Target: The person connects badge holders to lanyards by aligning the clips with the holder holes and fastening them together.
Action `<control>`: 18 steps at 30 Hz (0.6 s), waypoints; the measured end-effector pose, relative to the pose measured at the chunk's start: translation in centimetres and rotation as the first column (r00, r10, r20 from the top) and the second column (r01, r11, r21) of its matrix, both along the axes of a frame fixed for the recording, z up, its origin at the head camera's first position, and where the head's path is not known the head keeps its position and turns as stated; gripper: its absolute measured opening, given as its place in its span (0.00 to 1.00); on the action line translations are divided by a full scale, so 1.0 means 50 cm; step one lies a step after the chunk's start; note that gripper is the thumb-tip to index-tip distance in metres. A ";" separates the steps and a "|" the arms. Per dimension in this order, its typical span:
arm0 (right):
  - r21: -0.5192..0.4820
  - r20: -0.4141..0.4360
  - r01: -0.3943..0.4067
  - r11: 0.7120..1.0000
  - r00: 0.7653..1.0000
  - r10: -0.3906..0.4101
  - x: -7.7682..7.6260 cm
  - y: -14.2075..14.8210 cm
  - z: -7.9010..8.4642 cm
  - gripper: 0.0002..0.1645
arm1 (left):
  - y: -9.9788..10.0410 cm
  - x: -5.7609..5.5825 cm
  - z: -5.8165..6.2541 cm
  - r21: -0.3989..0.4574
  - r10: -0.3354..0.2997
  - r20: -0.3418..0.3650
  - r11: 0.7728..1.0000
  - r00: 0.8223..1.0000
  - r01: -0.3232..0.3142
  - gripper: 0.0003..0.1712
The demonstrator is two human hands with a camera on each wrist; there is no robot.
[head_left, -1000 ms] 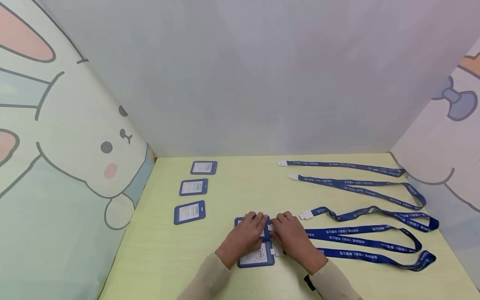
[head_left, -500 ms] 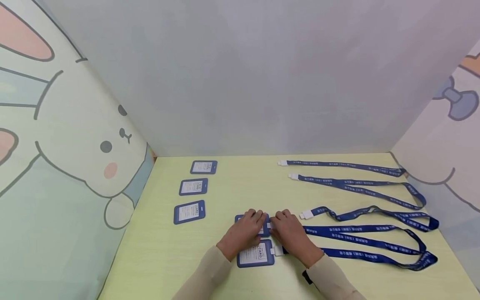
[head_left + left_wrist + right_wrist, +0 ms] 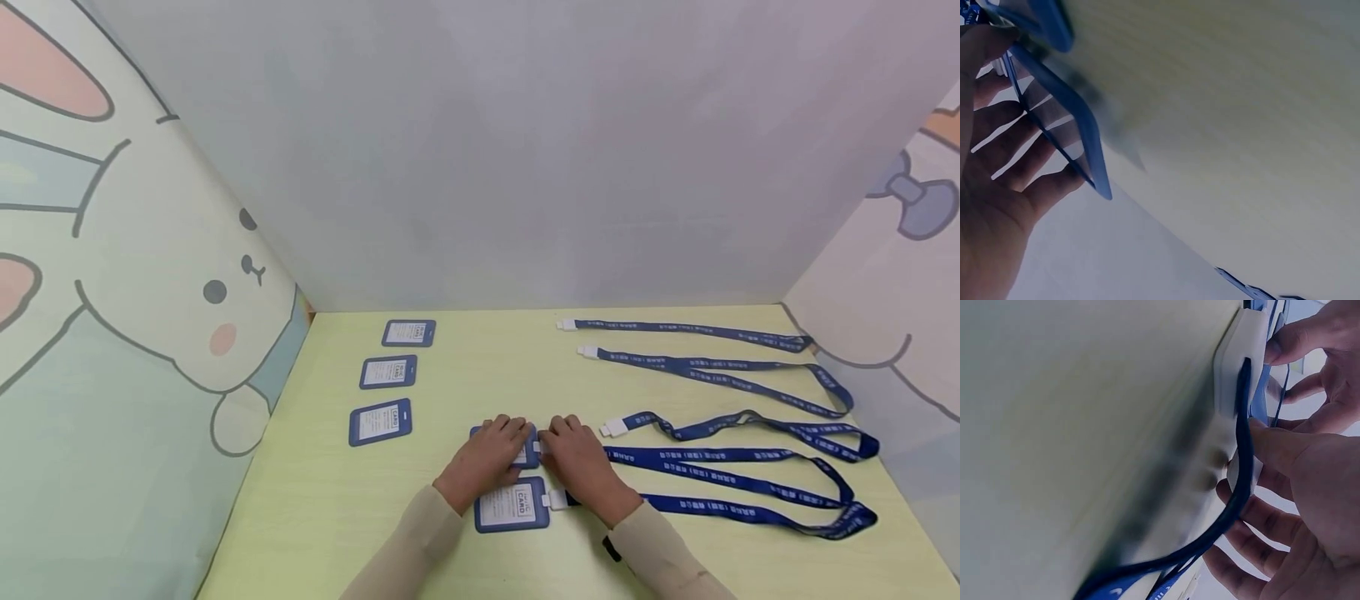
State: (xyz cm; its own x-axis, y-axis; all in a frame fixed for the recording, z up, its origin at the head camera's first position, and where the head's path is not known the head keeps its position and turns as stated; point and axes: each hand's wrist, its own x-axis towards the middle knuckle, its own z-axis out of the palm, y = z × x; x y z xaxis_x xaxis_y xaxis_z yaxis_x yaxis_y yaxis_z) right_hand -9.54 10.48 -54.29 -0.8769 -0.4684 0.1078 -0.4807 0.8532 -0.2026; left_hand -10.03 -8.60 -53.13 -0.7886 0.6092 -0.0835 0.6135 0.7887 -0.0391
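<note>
In the head view my left hand (image 3: pixel 487 458) holds a blue badge holder (image 3: pixel 1089 128), its thumb on one side and fingers spread behind, as the left wrist view shows. My right hand (image 3: pixel 581 462) is right beside it at the holder's slotted end. The right thumb and fingers pinch the white clip (image 3: pixel 1256 476) of a blue lanyard (image 3: pixel 705 455), which runs off to the right. Fingers hide the join between clip and holder. Just below lies a second badge holder (image 3: pixel 512 506), with a white lanyard clip (image 3: pixel 559 499) at its right end.
Three more badge holders, the top one (image 3: pixel 408 333), lie in a column at the left of the yellow table (image 3: pixel 315 517). Three more lanyards, the nearest one (image 3: pixel 697 433) loosely twisted, lie at the right. A grey wall (image 3: pixel 525 167) stands behind the table.
Both hands have shifted slightly away from the body with the held badge holder and clip. A gap now shows between that holder and the one below. Both hands keep their hold.
</note>
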 end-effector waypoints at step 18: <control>0.021 0.008 0.009 1.000 1.000 -0.009 0.000 -0.005 -0.006 0.23 | -0.017 0.003 -0.001 -0.045 0.024 0.069 0.999 0.997 -0.021 0.38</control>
State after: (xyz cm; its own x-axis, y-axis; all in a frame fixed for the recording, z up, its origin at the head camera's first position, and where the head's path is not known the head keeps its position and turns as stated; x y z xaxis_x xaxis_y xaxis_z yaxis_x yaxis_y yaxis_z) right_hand -9.53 10.24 -54.59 -0.8819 -0.4626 0.0906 -0.4713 0.8615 -0.1888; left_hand -9.87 -9.44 -53.15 -0.7931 0.5863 -0.1650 0.5984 0.8006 -0.0315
